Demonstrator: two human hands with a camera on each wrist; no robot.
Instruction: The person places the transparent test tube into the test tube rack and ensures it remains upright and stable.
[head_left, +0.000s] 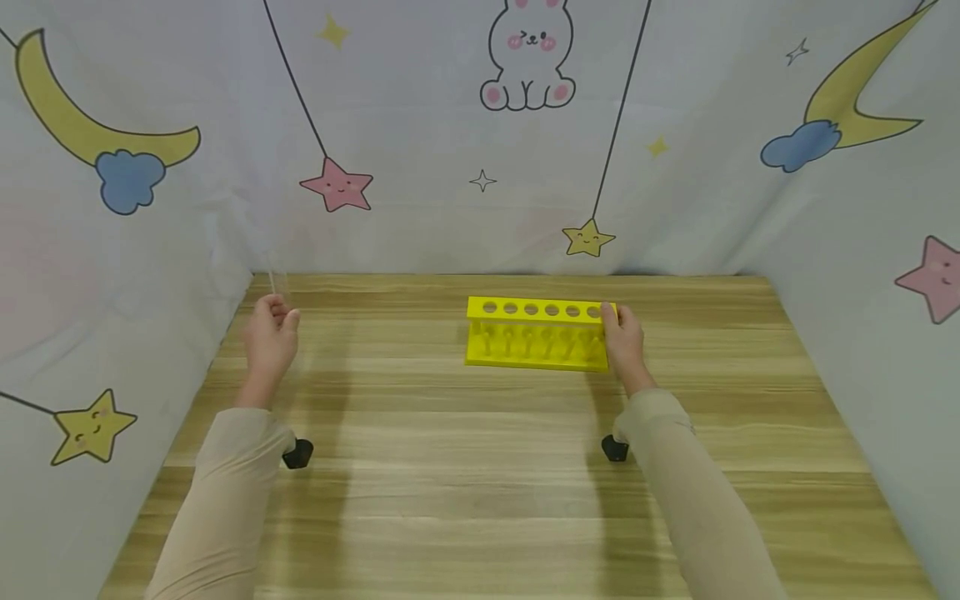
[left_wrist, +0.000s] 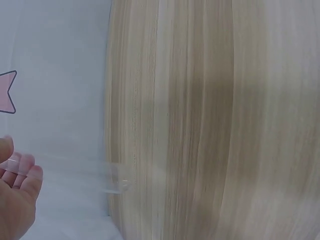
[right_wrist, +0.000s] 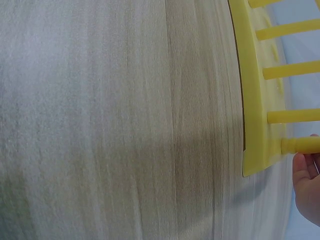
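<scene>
Glass first, on the left: our left hand [head_left: 270,340] pinches a clear test tube [head_left: 280,285] upright, its fingers [left_wrist: 22,172] curled round the lower end, well apart from the rack and close to the printed cloth wall [head_left: 112,275]. Across the bare wooden table [head_left: 480,467], the yellow test tube rack [head_left: 536,333] stands near the back edge, its six holes all empty so far as we can see. Our right hand [head_left: 622,340] grips the rack's right end, fingers wrapped over the top plate. We judge the tube the weak point: it is nearly invisible against the cloth, and a loose pinch could let it slip. Misjudging a hole might knock glass on plastic, or tip the rack if our grip slackens.
</scene>
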